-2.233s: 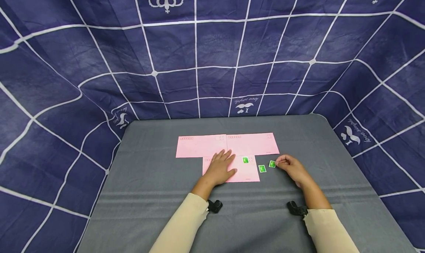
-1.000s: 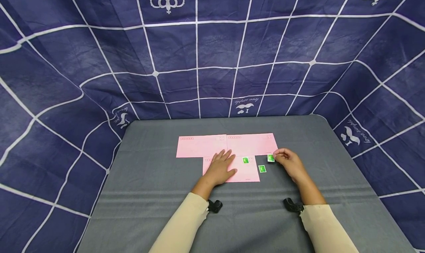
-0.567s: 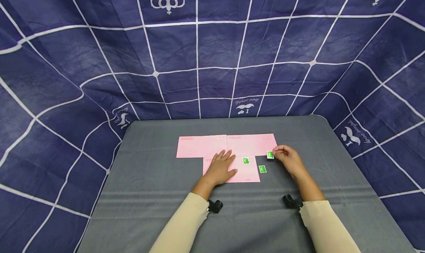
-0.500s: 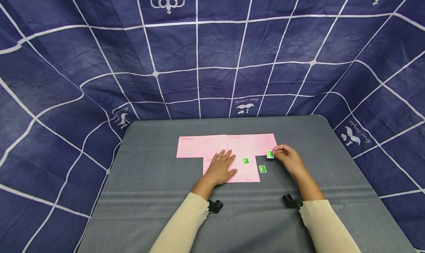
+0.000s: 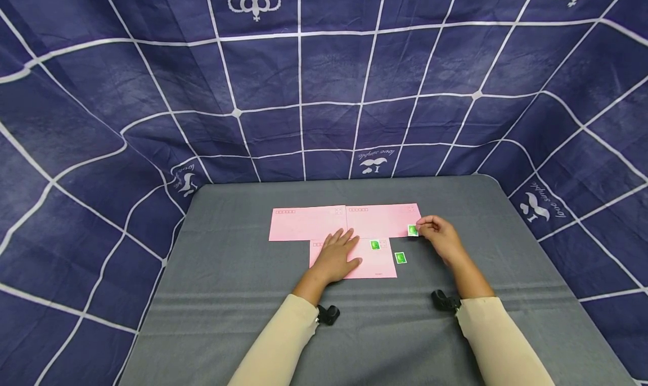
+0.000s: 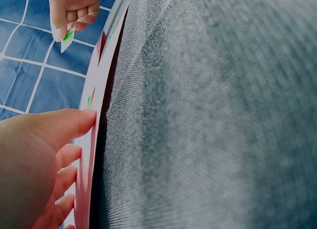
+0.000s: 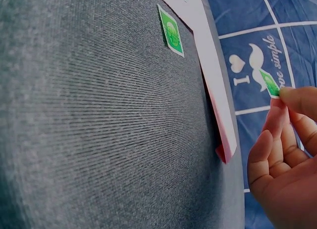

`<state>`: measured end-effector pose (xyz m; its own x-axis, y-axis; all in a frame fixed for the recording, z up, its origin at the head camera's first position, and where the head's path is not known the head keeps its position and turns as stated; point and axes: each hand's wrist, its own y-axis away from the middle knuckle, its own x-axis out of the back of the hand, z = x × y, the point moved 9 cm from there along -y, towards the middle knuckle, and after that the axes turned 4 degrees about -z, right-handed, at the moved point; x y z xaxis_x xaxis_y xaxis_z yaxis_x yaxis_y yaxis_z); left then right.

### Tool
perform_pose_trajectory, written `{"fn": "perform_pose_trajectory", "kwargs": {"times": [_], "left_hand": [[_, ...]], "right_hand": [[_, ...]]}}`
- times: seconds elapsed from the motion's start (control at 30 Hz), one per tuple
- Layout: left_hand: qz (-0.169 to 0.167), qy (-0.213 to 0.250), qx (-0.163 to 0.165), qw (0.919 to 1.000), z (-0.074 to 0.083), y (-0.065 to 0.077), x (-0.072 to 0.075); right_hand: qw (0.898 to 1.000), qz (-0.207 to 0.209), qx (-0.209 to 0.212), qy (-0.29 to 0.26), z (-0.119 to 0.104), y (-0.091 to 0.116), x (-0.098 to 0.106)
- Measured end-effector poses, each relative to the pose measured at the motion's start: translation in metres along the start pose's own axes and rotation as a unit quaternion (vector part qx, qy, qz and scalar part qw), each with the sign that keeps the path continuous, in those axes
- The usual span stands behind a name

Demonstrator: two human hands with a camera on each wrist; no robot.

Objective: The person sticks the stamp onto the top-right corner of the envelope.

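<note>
My right hand (image 5: 441, 239) pinches a green postage stamp (image 7: 270, 83) with a white border between thumb and forefinger. In the head view that stamp overlaps the lower right corner of the back right pink envelope (image 5: 381, 219); the right wrist view shows it raised off the table. My left hand (image 5: 335, 256) lies spread on the front pink envelope (image 5: 377, 265), thumb out to the side. A second green stamp (image 5: 374, 245) is on that envelope, near its upper right. Another stamp (image 5: 400, 257) lies on the grey cloth just right of the same envelope.
A back left pink envelope (image 5: 302, 225) lies edge to edge with the back right one. All rest on a grey cloth-covered table (image 5: 228, 284). Blue curtain (image 5: 324, 76) with white lines encloses the back and both sides.
My right hand has carried the pinched stamp away from me, from beside the loose stamp on the cloth to over the back right envelope's corner. The left hand has stayed in place.
</note>
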<state>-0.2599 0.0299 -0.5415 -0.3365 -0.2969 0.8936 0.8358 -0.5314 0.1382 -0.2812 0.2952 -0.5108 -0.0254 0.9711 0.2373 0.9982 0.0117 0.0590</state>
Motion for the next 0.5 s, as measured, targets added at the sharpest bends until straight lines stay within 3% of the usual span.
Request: {"fn": "perform_pose_trajectory", "kwargs": {"times": [0.27, 0.5], "left_hand": [[0.002, 0.001, -0.002, 1.0000, 0.000, 0.000, 0.001], [0.003, 0.002, -0.004, 1.0000, 0.001, 0.001, 0.001]], "right_hand": [[1.000, 0.005, -0.008, 0.026, -0.029, 0.007, -0.005], [0.999, 0.012, -0.014, 0.027, -0.018, -0.002, -0.003]]}}
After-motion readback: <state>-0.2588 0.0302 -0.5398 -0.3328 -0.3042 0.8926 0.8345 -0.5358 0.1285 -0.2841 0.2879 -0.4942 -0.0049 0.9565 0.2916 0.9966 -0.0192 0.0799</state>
